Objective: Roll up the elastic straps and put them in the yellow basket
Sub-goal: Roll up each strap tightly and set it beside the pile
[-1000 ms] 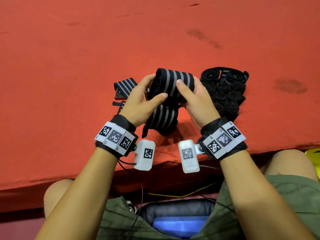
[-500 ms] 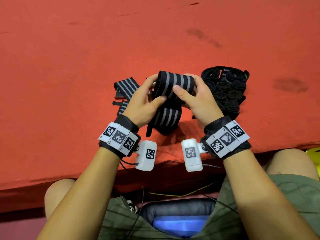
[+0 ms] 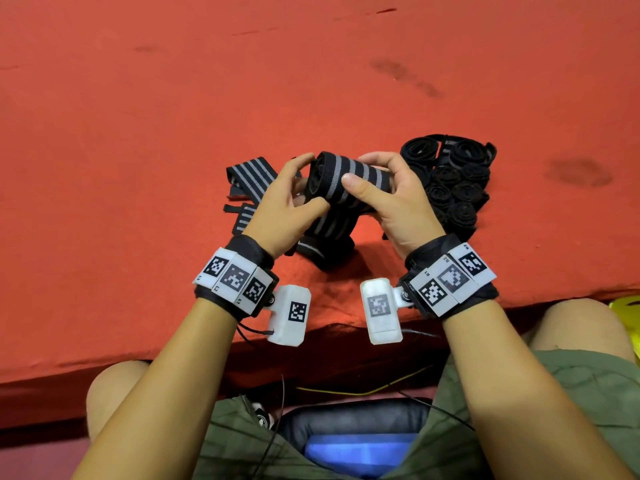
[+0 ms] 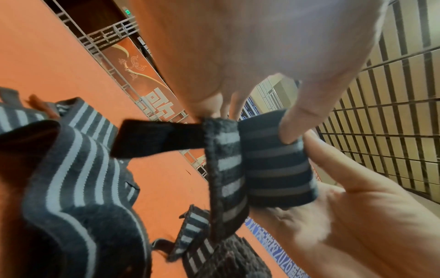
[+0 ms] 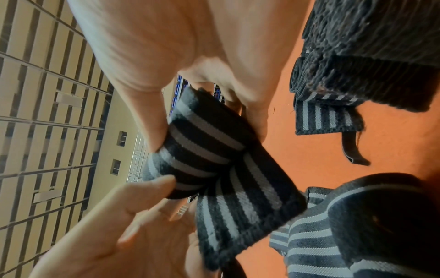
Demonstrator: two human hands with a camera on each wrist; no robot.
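A black elastic strap with grey stripes (image 3: 349, 178) is held just above the red table, partly wound into a roll (image 4: 273, 165). My left hand (image 3: 304, 188) grips the roll's left end between thumb and fingers. My right hand (image 3: 374, 174) grips its right end, thumb on the near side (image 5: 154, 131). The unrolled tail (image 3: 329, 233) hangs down to the cloth. More striped straps (image 3: 249, 174) lie loose to the left. A sliver of the yellow basket (image 3: 628, 306) shows at the right edge, below the table.
A cluster of several rolled black straps (image 3: 453, 188) stands on end just right of my right hand. The red cloth table (image 3: 311, 81) stretches far ahead. Its front edge (image 3: 104, 362) runs over my knees.
The roll has turned further between both hands, taking up more tail, and has tilted so its left end faces me. Both hands have shifted slightly on it.
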